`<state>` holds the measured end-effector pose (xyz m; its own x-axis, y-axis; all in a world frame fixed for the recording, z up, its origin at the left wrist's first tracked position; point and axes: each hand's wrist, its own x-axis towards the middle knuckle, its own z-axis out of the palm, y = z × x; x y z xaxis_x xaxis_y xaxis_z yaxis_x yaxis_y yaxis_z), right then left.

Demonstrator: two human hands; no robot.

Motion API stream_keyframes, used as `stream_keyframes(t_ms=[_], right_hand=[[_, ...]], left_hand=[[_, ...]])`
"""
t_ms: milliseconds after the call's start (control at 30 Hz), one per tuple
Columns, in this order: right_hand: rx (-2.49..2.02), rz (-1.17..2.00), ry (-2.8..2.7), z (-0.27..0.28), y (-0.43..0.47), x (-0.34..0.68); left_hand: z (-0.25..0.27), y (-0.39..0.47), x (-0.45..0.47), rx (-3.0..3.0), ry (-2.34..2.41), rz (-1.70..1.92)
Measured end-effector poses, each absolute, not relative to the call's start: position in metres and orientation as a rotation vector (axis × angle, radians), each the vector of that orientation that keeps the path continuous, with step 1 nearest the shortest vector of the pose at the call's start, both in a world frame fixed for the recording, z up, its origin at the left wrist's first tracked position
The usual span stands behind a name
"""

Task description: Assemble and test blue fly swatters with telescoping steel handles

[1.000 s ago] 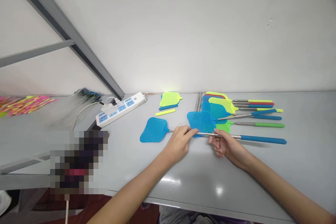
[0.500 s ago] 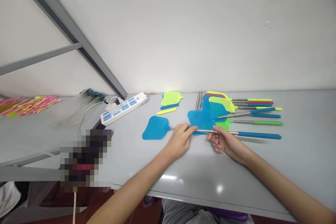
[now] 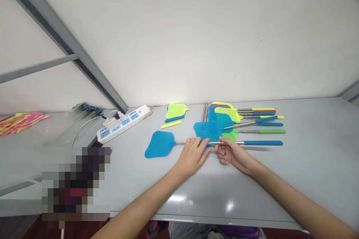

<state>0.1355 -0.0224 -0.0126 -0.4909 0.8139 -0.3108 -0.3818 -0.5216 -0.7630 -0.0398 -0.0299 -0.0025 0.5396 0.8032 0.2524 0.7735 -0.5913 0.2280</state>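
Swatter (image 3: 159, 144) stretches nine-to-three o'clock over the tabletop (image 3: 210, 186); I have left grip (image 3: 192, 157) and right grip (image 3: 233, 154) pinched around its rod (image 3: 240, 143). I'd hold both light and level, clear of the pile (image 3: 224, 117) toward one o'clock.

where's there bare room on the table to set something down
The glossy grey table looks bare right of the held swatter's long blue handle and between the left forearm and right forearm. It's crowded behind the right hand, where multicoloured perforated plastic fly swatters overlap.

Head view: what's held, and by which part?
A blue fly swatter, by its metal rod: left hand nearer the swatter head, right hand nearer the blue grip.
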Motion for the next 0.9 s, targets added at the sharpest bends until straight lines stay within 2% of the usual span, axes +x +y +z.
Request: stream_keyframes(t_ms=[900], right_hand=[[-0.877,1.875,-0.82,-0.016,0.006,0.104]], left_hand=[[-0.017,0.0,-0.03,2.858,1.616,0.738]])
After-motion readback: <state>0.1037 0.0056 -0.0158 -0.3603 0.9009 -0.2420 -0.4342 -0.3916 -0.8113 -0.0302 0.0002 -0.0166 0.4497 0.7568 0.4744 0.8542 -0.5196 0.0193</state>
